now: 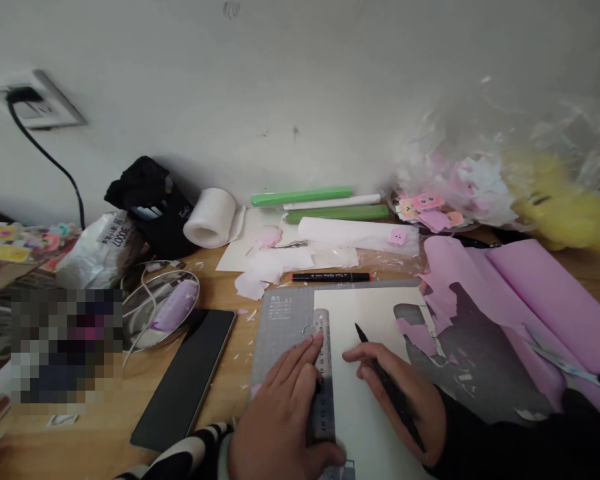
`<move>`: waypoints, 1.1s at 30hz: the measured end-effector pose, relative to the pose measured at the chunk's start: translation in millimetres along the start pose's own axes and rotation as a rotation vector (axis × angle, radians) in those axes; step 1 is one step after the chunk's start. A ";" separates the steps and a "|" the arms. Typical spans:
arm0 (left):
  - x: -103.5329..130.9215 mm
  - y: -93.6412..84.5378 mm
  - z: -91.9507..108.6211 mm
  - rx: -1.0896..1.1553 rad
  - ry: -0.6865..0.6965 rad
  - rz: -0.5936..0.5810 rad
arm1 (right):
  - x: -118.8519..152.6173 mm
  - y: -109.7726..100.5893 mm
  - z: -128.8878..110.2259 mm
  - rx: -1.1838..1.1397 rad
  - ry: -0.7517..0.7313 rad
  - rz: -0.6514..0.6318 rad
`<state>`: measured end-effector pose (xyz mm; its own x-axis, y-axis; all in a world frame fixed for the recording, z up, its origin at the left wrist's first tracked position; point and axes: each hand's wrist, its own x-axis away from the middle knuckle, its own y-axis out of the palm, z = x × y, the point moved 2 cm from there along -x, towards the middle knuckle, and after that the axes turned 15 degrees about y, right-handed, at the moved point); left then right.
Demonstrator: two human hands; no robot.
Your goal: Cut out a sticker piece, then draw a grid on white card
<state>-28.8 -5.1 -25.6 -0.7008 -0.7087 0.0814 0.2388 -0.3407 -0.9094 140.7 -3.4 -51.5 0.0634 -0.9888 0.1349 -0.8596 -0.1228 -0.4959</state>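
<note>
Got the left hand (275, 427) laid flat, fingers stretched out close together, along a long silver metal ruler (326, 400), thumb reaching across the near end toward a big cream-white sheet of paper (355, 427). Probably spread like that to put weight on a good length of the ruler and stop any sliding. Lined up down the left side of the sheet too, presumably for a steady straight edge on the paper. Gripping a slim black pen (394, 391) in the right hand (420, 403), fingers curled round the shaft, pointed end aimed away over the paper and a little off the ruler. Can't tell from this angle about tip contact versus hovering. Also got a flat grey cutting mat (280, 327) under the sheet, likely for a firm base and to spare the wooden desk (230, 407). Seeing a black marker with orange ends (330, 277) parked just past the far edge of the mat, likely out of the way but reachable. Same deal with silver-bladed scissors (560, 363) on soft pink paper (550, 287) to the right, near the dark sleeve (490, 440).
</note>
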 end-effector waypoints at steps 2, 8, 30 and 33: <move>2.3 0.9 -1.9 0.008 0.014 0.022 | -0.1 -1.7 -2.0 -0.042 -0.012 -0.015; 6.4 -0.6 -6.9 0.045 -0.004 0.072 | -3.5 -5.4 -4.0 -0.171 -0.145 -0.097; 9.3 3.4 -14.5 0.046 0.066 0.122 | -6.1 -20.6 -23.8 0.118 -0.259 0.022; 9.2 4.6 -17.3 0.063 0.088 0.132 | 6.4 -35.6 -53.6 0.162 -0.448 0.036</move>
<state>-45.8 -2.5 -36.2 -0.7160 -0.6940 -0.0751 0.3723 -0.2886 -0.8821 144.6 -0.8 13.0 0.2780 -0.9275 -0.2501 -0.7776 -0.0644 -0.6255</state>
